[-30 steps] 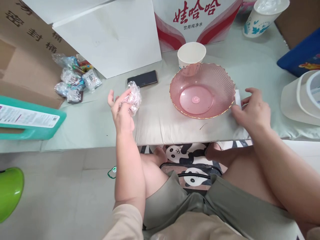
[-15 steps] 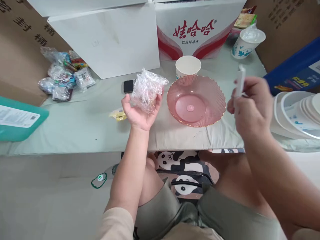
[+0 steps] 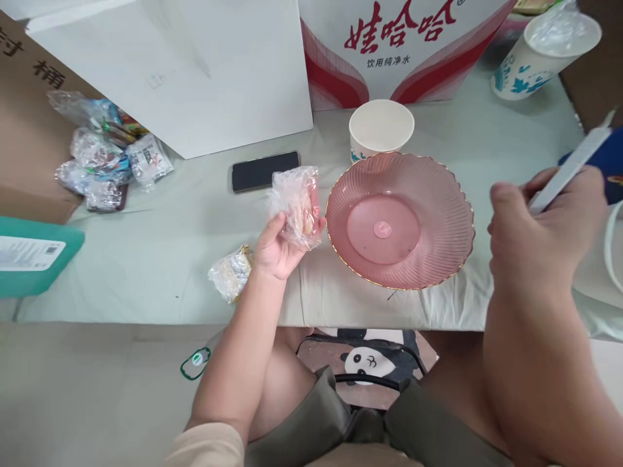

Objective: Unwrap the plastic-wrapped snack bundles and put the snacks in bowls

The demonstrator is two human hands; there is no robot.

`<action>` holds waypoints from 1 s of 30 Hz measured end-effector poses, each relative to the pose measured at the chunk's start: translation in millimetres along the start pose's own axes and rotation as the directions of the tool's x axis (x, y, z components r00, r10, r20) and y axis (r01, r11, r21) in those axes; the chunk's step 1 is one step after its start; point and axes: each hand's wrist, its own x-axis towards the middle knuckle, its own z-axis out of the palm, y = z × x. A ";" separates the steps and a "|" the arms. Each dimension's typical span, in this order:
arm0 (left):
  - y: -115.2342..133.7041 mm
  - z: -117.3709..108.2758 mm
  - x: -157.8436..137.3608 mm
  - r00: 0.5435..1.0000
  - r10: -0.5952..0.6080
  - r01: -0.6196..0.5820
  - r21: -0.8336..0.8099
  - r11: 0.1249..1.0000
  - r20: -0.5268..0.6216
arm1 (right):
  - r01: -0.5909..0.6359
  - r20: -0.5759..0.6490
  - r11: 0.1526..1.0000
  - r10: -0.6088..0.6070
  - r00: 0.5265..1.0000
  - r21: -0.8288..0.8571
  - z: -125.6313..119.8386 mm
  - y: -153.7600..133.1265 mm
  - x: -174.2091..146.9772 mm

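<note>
My left hand (image 3: 280, 250) grips a plastic-wrapped food packet (image 3: 300, 211), crinkled and clear with a pinkish side, just left of the pink bowl's rim. The ribbed, see-through pink bowl (image 3: 384, 275) has a wavy gold edge and stands in the middle of the cloth-covered table. My right hand (image 3: 540, 227), raised to the right of the bowl, is closed around a white utility knife (image 3: 569, 172) whose thin tip points up and right. A second wrapped packet (image 3: 231, 274) with some yellow lies left of my left forearm.
Behind the bowl stands a paper cup (image 3: 382, 126). A phone (image 3: 265, 171) lies farther back than my left hand. Wrapped snacks (image 3: 104, 152) are heaped at left, near a green container (image 3: 36, 259). White boxes (image 3: 233, 71) line the back; another cup (image 3: 545, 58) holds clear plastic.
The view has moved closer and shifted. My left hand has lowered and turned the packet, uncovering the phone. My right hand has moved outward to the right, still with the knife.
</note>
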 end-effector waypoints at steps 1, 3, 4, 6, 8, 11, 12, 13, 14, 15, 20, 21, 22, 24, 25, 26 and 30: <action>-1.4 -2.7 -0.1 1.000 -0.018 0.018 -0.039 0.999 -0.009 | -0.063 0.015 0.997 0.064 0.998 -0.045 0.7 3.6 3.0; -3.3 -7.4 -0.5 0.999 -0.048 0.046 -0.114 0.992 -0.018 | -0.179 0.089 0.975 0.192 0.977 -0.131 2.3 6.6 4.9; -3.5 -9.0 -1.0 0.998 -0.059 0.056 -0.148 0.987 -0.022 | -0.211 0.155 0.962 0.238 0.959 -0.174 3.2 6.4 4.5; -3.0 -10.7 -2.0 0.996 -0.080 0.072 -0.220 0.973 -0.027 | -0.243 0.247 0.947 0.292 0.924 -0.209 4.4 4.0 3.1; -1.9 -10.3 -3.4 0.994 -0.109 0.097 -0.287 0.953 -0.027 | -0.266 0.287 0.942 0.317 0.904 -0.203 3.9 0.9 3.1; -1.1 -8.0 -6.1 0.985 -0.169 0.146 -0.336 0.930 -0.039 | -0.275 0.300 0.937 0.332 0.894 -0.217 -1.5 0.0 7.3; -1.1 -7.2 -7.0 0.982 -0.185 0.160 -0.335 0.929 -0.045 | -0.270 0.295 0.934 0.333 0.896 -0.233 -4.3 1.8 9.8; -1.2 -6.6 -8.0 0.979 -0.196 0.167 -0.332 0.928 -0.053 | -0.263 0.284 0.932 0.331 0.900 -0.250 -7.3 5.1 13.0; -1.3 -6.0 -8.9 0.978 -0.199 0.168 -0.329 0.929 -0.063 | -0.262 0.267 0.928 0.331 0.905 -0.264 -10.4 10.1 16.8; -1.4 -5.7 -9.6 0.978 -0.196 0.162 -0.328 0.931 -0.073 | -0.263 0.241 0.924 0.332 0.912 -0.277 -13.3 16.5 21.4; -1.4 -2.9 -11.1 0.981 -0.163 0.123 -0.323 0.939 -0.101 | -0.216 0.036 0.885 0.253 0.967 -0.413 -25.9 51.9 49.6; -1.2 -1.6 -10.6 0.982 -0.158 0.118 -0.322 0.939 -0.101 | -0.198 -0.014 0.876 0.214 0.977 -0.441 -28.4 54.3 53.1; -1.0 0.1 -9.9 0.983 -0.152 0.114 -0.320 0.940 -0.098 | -0.175 -0.060 0.875 0.166 0.984 -0.450 -30.6 53.7 54.4; -0.6 4.0 -7.3 0.987 -0.136 0.103 -0.308 0.946 -0.087 | -0.089 -0.110 0.923 0.051 0.993 -0.373 -32.1 42.7 49.4; -0.5 6.0 -5.4 0.988 -0.127 0.097 -0.301 0.949 -0.083 | -0.027 -0.099 0.962 0.000 0.995 -0.272 -30.1 32.9 43.2; -0.5 7.8 -3.2 0.990 -0.119 0.091 -0.295 0.951 -0.080 | 0.032 -0.051 0.992 -0.039 0.998 -0.126 -25.5 21.0 35.4; -2.7 11.8 8.0 0.992 -0.084 0.057 -0.272 0.960 -0.089 | -0.003 0.378 0.927 -0.149 0.914 0.375 18.4 -32.1 6.4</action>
